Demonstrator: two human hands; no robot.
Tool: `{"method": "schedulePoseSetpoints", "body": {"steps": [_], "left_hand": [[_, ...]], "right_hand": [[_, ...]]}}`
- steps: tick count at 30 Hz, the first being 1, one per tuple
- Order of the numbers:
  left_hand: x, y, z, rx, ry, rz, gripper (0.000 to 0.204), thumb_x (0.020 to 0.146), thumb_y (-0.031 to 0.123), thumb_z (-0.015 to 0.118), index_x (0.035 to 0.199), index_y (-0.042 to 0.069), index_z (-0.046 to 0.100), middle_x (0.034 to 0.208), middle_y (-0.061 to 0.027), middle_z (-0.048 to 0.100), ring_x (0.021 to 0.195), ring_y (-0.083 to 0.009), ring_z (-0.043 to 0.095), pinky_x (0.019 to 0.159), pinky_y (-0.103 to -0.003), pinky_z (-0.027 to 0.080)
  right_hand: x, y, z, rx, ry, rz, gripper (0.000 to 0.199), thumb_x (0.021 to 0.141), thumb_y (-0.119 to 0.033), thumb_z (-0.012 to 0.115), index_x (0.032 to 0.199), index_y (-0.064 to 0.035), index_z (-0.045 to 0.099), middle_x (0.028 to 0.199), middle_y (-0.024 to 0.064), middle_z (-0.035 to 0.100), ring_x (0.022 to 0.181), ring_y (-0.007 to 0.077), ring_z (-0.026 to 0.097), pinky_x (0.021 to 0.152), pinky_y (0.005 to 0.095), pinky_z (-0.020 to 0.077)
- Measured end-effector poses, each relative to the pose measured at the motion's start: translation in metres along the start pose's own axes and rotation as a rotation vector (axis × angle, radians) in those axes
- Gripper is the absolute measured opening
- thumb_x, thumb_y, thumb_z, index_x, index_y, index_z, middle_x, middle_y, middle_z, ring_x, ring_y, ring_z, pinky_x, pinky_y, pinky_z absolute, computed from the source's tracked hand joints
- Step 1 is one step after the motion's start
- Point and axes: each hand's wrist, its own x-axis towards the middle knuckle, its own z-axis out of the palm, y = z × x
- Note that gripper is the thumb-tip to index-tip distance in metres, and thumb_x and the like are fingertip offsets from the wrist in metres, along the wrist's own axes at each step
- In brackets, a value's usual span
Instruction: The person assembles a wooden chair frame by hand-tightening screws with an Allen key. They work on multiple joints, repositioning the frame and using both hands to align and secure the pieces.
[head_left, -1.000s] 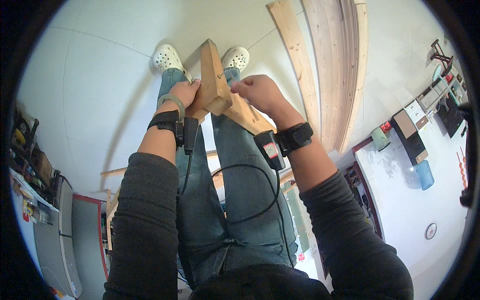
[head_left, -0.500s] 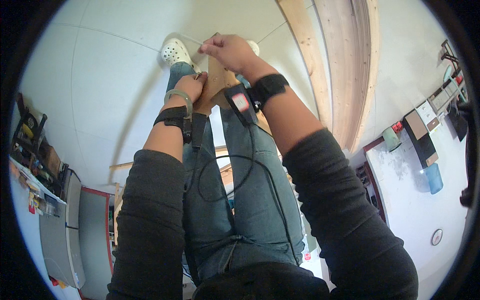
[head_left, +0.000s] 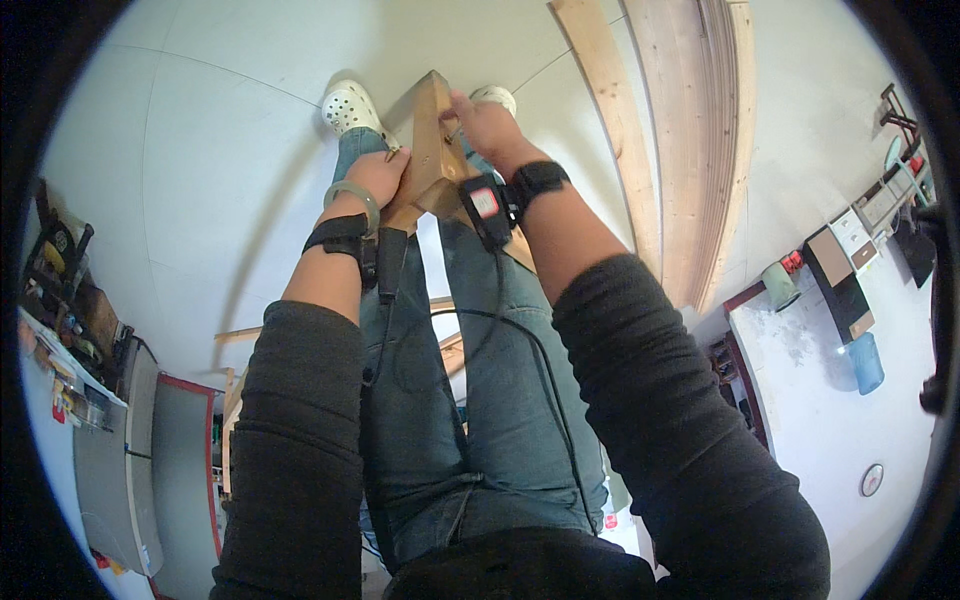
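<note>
A short wooden block (head_left: 433, 140) stands in front of my legs, above my white clogs (head_left: 348, 106). My left hand (head_left: 378, 180) grips its near left side, a grey band and a black strap on that wrist. My right hand (head_left: 487, 125) rests on the block's far right edge, fingers curled against the wood. A black wrist device with a red face (head_left: 484, 204) sits on my right forearm, with a cable running down to my lap. The lower end of the block is hidden behind my hands.
Long pale wooden planks (head_left: 650, 130) lie on the white floor to the right. A white table (head_left: 830, 380) with a blue cup, a green can and boxes stands at the right. Tool-filled shelves (head_left: 60, 290) and a grey cabinet are at the left.
My right hand slid from the block's near end up to its far right edge. The block now stands more upright, and my left hand has kept its hold.
</note>
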Motion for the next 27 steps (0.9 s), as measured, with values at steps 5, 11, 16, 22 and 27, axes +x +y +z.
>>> {"method": "schedulePoseSetpoints", "body": {"steps": [5,11,16,22,27], "left_hand": [[0.000,0.001,-0.002,0.038,-0.010,-0.004,0.055,0.090,0.047,0.037,0.099,-0.002,0.061,0.095,-0.0260,0.060,0.091,-0.0399,0.056,0.080,-0.040,0.042],[-0.003,0.006,-0.002,0.022,0.009,-0.024,0.055,0.090,0.047,0.037,0.099,-0.001,0.061,0.095,-0.0256,0.060,0.093,-0.0390,0.057,0.081,-0.039,0.042],[0.000,0.002,-0.001,-0.015,-0.006,-0.012,0.053,0.089,0.046,0.038,0.098,-0.001,0.061,0.095,-0.0255,0.060,0.092,-0.0390,0.057,0.081,-0.039,0.042],[0.005,-0.006,0.003,0.079,0.048,0.054,0.054,0.089,0.047,0.037,0.097,0.000,0.062,0.094,-0.0252,0.060,0.091,-0.0403,0.056,0.081,-0.040,0.042],[0.004,-0.004,0.001,0.027,0.012,-0.008,0.054,0.090,0.047,0.037,0.098,-0.001,0.061,0.094,-0.0258,0.060,0.092,-0.0405,0.056,0.080,-0.039,0.042]], "right_hand": [[-0.009,-0.028,-0.003,0.383,-0.121,-0.197,0.036,0.085,-0.036,0.048,0.092,-0.0054,0.066,0.086,0.0147,0.064,0.083,0.0224,0.060,0.078,0.0315,0.0450],[-0.068,0.002,-0.026,0.410,-0.038,-0.108,0.047,0.088,-0.046,0.041,0.087,-0.0080,0.068,0.087,0.0142,0.065,0.082,0.0259,0.059,0.080,0.0333,0.0439],[-0.051,0.018,-0.024,-0.065,-0.026,0.076,0.052,0.089,-0.047,0.035,0.084,-0.0085,0.069,0.083,0.0208,0.062,0.084,0.0352,0.059,0.080,0.0387,0.0444],[0.000,-0.015,-0.006,0.044,0.015,-0.049,0.047,0.089,-0.044,0.038,0.091,-0.0081,0.068,0.088,0.0187,0.063,0.085,0.0347,0.059,0.079,0.0390,0.0449],[-0.025,-0.031,-0.014,0.273,-0.065,-0.316,0.043,0.089,-0.041,0.042,0.089,-0.0064,0.067,0.096,0.0149,0.064,0.091,0.0289,0.058,0.083,0.0357,0.0427]]}}
